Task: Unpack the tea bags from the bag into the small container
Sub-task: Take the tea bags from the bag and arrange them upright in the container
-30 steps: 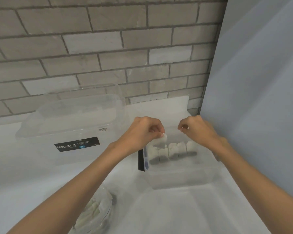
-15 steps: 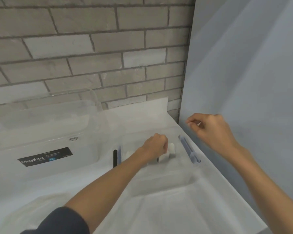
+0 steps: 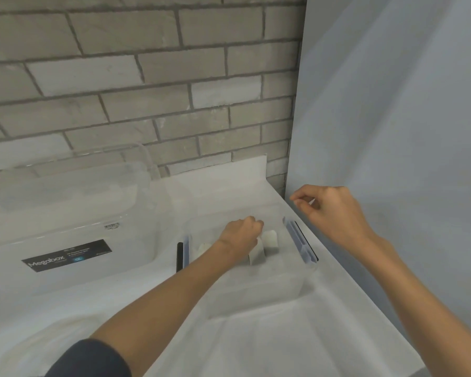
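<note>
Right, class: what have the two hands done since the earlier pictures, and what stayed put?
The left hand dropped from above the small clear plastic container into it, bringing a white tea bag down among the others. The right hand drew away rightward. Container and large clear Megabox tub stayed put.

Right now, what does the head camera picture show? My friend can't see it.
A person's left hand holds a white tea bag inside a small clear container on a white table. The right hand hovers curled beside it, and a big clear box stands to the left.
</note>
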Action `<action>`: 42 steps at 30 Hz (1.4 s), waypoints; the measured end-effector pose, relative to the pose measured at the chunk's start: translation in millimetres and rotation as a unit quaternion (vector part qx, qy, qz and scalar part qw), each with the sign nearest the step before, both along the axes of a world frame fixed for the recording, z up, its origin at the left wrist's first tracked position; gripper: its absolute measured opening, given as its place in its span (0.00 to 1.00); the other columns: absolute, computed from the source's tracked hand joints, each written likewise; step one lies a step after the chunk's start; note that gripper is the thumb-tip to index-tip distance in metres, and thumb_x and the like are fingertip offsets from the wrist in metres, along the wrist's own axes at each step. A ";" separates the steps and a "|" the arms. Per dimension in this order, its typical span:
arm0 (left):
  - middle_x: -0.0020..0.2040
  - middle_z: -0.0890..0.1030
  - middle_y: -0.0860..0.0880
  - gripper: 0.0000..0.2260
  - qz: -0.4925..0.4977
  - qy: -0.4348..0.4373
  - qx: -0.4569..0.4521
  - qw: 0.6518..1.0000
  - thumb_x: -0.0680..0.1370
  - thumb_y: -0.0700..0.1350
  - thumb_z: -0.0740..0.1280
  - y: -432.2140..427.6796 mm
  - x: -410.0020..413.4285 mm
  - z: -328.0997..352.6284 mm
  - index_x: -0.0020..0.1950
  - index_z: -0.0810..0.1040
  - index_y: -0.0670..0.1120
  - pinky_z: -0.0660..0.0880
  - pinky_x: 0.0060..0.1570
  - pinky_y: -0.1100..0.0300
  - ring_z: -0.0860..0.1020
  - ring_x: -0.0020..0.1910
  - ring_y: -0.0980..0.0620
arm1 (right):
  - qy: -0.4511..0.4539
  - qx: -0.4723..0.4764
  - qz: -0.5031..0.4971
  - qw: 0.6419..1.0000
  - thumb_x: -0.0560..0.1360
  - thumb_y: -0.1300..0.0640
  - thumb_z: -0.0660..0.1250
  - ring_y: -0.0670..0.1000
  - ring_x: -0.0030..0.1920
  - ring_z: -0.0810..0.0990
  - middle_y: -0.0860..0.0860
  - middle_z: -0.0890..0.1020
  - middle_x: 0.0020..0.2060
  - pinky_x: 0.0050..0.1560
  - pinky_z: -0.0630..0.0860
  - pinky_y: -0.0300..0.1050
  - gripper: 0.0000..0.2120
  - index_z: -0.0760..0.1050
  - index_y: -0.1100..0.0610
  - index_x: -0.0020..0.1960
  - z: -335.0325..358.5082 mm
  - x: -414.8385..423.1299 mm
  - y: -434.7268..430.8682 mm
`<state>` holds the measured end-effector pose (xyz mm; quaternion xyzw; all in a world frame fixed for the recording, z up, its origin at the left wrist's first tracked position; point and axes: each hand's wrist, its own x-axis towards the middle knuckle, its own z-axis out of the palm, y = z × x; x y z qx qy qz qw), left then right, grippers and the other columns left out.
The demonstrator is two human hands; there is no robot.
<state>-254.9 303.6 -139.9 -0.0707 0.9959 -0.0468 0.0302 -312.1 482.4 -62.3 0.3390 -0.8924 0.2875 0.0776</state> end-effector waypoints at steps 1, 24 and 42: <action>0.58 0.74 0.40 0.11 0.002 0.012 0.009 1.000 0.79 0.37 0.59 -0.9 3.3 4.0 0.61 0.71 0.39 0.68 0.44 0.54 0.77 0.54 0.39 | 0.000 -0.003 0.003 1.000 0.77 0.54 0.65 0.46 0.42 0.80 0.42 0.80 0.38 0.39 0.67 0.40 0.07 0.81 0.47 0.50 0.6 1.3 -1.8; 0.44 0.81 0.60 0.04 0.278 0.182 0.175 0.927 0.77 0.49 0.68 -116.9 292.4 67.6 0.49 0.80 0.54 0.76 0.47 0.56 0.79 0.42 0.56 | -0.024 0.005 0.293 0.956 0.78 0.54 0.64 0.45 0.43 0.81 0.42 0.83 0.44 0.46 0.76 0.44 0.08 0.81 0.46 0.52 7.6 172.4 -162.1; 0.49 0.83 0.53 0.05 0.290 0.009 0.248 0.924 0.75 0.47 0.68 -109.4 333.1 8.0 0.49 0.83 0.51 0.76 0.48 0.56 0.79 0.49 0.52 | -0.070 0.207 0.407 0.887 0.77 0.59 0.61 0.53 0.47 0.79 0.52 0.82 0.48 0.48 0.78 0.50 0.11 0.81 0.52 0.53 -49.9 254.3 -199.6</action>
